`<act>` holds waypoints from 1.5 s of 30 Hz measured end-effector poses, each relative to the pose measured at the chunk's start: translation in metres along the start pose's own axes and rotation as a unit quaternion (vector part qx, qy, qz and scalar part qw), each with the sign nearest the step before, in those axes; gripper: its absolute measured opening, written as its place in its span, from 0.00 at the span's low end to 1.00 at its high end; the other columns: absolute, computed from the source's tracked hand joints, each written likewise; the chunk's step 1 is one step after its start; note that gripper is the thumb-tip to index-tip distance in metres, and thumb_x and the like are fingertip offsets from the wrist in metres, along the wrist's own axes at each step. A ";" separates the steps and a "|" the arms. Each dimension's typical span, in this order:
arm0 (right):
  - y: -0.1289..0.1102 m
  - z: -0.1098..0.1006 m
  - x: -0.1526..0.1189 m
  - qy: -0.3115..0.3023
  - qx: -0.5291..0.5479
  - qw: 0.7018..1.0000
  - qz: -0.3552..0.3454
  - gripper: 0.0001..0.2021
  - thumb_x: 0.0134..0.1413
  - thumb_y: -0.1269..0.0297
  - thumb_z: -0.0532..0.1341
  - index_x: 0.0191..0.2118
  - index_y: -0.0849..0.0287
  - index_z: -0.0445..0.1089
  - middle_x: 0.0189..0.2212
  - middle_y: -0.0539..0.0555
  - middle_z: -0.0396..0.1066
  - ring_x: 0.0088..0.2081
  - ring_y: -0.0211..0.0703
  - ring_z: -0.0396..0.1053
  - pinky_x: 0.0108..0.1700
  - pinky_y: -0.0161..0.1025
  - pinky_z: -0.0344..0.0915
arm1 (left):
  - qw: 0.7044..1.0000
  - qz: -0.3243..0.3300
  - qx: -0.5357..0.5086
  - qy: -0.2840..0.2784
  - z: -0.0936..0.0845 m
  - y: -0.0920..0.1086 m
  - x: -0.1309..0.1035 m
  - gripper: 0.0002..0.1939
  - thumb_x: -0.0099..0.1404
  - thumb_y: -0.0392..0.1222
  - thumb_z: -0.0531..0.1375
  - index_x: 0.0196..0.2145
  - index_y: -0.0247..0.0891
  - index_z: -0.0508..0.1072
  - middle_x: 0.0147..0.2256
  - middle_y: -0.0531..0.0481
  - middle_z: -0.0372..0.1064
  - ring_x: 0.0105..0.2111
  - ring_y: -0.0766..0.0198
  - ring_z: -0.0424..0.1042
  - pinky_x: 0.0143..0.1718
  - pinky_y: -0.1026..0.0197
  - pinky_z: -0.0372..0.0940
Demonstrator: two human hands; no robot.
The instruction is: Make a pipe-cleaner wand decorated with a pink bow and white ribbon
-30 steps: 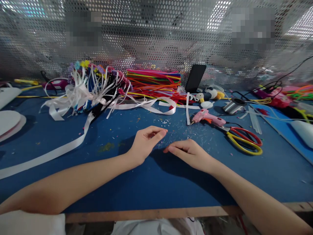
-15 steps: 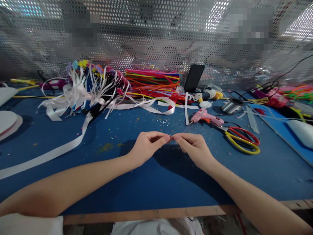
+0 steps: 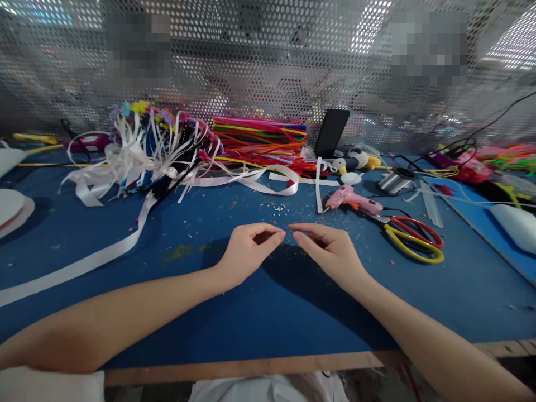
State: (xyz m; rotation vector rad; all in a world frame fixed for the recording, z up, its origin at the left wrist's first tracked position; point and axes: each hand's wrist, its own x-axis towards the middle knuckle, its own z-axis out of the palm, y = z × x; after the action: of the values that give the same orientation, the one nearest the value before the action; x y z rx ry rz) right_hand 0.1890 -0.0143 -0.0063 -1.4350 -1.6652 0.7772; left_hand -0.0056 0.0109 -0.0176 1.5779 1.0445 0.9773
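Observation:
Over the middle of the blue table [image 3: 259, 324], my left hand [image 3: 247, 251] is closed, thumb and forefinger pinched together. Anything between those fingertips is too small to make out. Facing it a short gap away, my right hand [image 3: 329, 251] has its thumb and forefinger parted, with nothing visible between them. Just beyond the fingertips lie several tiny white beads [image 3: 278, 210] in a loose cluster. To the right of them is a pink glue gun [image 3: 352, 200], its nozzle close to a short strip of white ribbon [image 3: 319, 187]. Scissors [image 3: 412, 237] with red and yellow handles lie beside the glue gun.
At the back stand a pile of coloured pipe cleaners [image 3: 259, 142], a ribboned flower bundle [image 3: 146, 145] and a dark phone [image 3: 332, 133]. A wire spool [image 3: 397, 180] sits behind the scissors. Long white ribbon [image 3: 96, 262] trails left. A perforated metal screen [image 3: 259, 61] closes off the back.
My fingertips, which were touching, have drawn slightly apart. The right thumb and forefinger have opened from a pinch, while the left stays pinched.

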 end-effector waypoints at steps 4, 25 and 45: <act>0.002 0.000 0.003 0.004 0.028 0.999 -0.030 0.12 0.55 0.56 0.66 0.41 0.54 0.81 0.27 0.51 0.77 0.26 0.38 0.70 0.29 0.35 0.64 | 1.000 0.014 0.018 -0.013 -0.002 0.001 0.000 0.12 0.65 0.49 0.62 0.34 0.37 0.79 0.28 0.50 0.75 0.28 0.66 0.70 0.29 0.64 0.63; 0.003 0.031 0.023 -0.025 0.193 0.976 0.094 0.09 0.56 0.58 0.61 0.32 0.58 0.65 0.22 0.46 0.67 0.20 0.32 0.64 0.23 0.33 0.64 | 0.929 0.153 0.334 0.031 -0.051 -0.030 0.077 0.09 0.65 0.39 0.59 0.41 0.38 0.77 0.35 0.46 0.74 0.33 0.61 0.70 0.39 0.57 0.64; 0.003 0.028 0.019 -0.008 0.152 0.985 0.085 0.11 0.53 0.56 0.64 0.31 0.60 0.69 0.21 0.48 0.68 0.19 0.34 0.67 0.23 0.35 0.66 | 0.923 0.170 0.340 0.066 -0.042 -0.035 0.083 0.06 0.69 0.36 0.53 0.34 0.38 0.68 0.36 0.44 0.68 0.38 0.58 0.68 0.44 0.53 0.64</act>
State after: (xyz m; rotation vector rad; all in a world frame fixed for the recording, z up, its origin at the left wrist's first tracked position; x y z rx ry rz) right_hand 0.1655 0.0058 -0.0194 -1.3657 -1.3760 1.0912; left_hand -0.0250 0.1069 -0.0338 2.3496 1.3194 1.0151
